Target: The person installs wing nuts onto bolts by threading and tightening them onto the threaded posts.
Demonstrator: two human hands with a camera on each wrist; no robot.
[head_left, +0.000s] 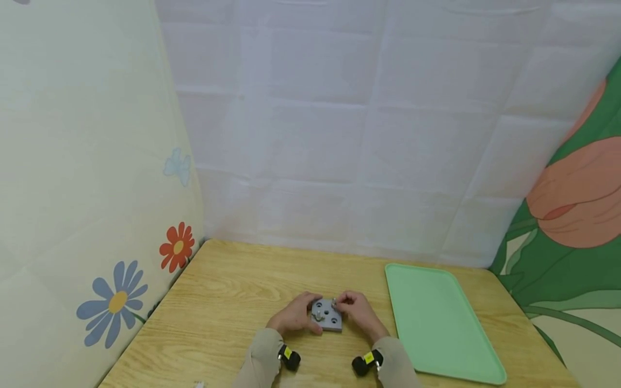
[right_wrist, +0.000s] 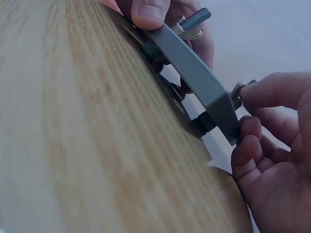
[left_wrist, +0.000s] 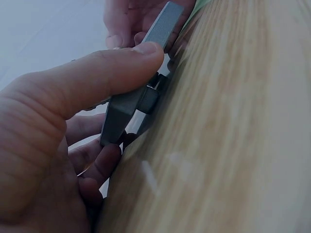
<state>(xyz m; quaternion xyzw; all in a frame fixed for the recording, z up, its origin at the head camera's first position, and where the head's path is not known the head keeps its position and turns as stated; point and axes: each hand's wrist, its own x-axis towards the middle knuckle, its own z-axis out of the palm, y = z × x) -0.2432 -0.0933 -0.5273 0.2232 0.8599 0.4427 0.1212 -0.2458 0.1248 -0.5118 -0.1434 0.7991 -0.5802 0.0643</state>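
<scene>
A grey metal plate (head_left: 332, 325) with several holes is held just above the wooden table. My left hand (head_left: 296, 314) grips its left side, the thumb (left_wrist: 131, 65) along the near edge and the fingers at the far edge. In the right wrist view a bolt (right_wrist: 197, 18) sticks up through the plate with a brass-coloured wing nut (right_wrist: 191, 34) on it. Its dark head (right_wrist: 151, 51) is on the underside. At the plate's other end, my right hand (head_left: 358, 310) pinches a second wing nut (right_wrist: 236, 92) on another bolt, partly hidden by the fingers.
A light green tray (head_left: 436, 318) lies on the wooden table (head_left: 233, 302) to the right of my hands. At the near edge of the head view is a small metallic piece (head_left: 199, 384). White cloth (head_left: 310, 161) hangs behind the table, with patterned cloths at both sides.
</scene>
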